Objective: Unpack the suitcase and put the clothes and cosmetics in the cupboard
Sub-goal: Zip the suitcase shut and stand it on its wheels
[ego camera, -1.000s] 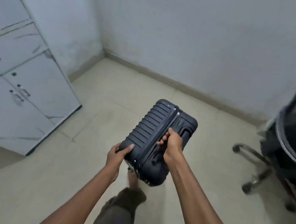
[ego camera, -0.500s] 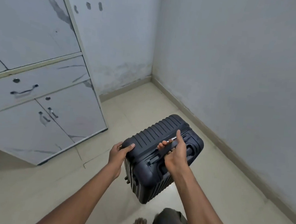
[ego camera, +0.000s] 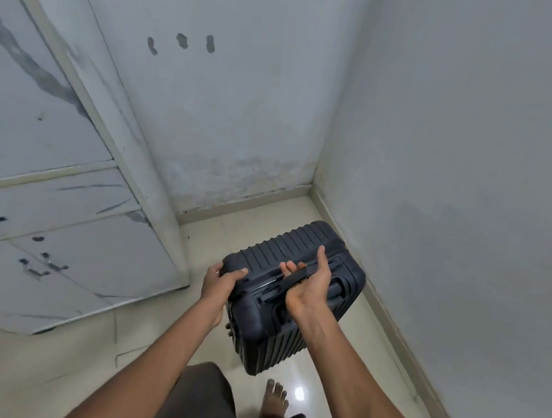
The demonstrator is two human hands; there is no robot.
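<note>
Head view, nearest first: a bare foot [ego camera: 275, 399] stands on the pale tiled floor [ego camera: 50, 372]. Above it, 2 hands hold a dark ribbed suitcase [ego camera: 278, 310], closed and tilted, off the floor. Left hand [ego camera: 222, 283] grips its upper left corner, thumb on top. Right hand [ego camera: 309, 284] curls its fingers round the carry handle [ego camera: 291, 277], palm up. Beyond, to the left, stands the white cupboard [ego camera: 62, 239], doors closed; 2 grey walls [ego camera: 244, 104] meet in the corner behind the suitcase.
</note>
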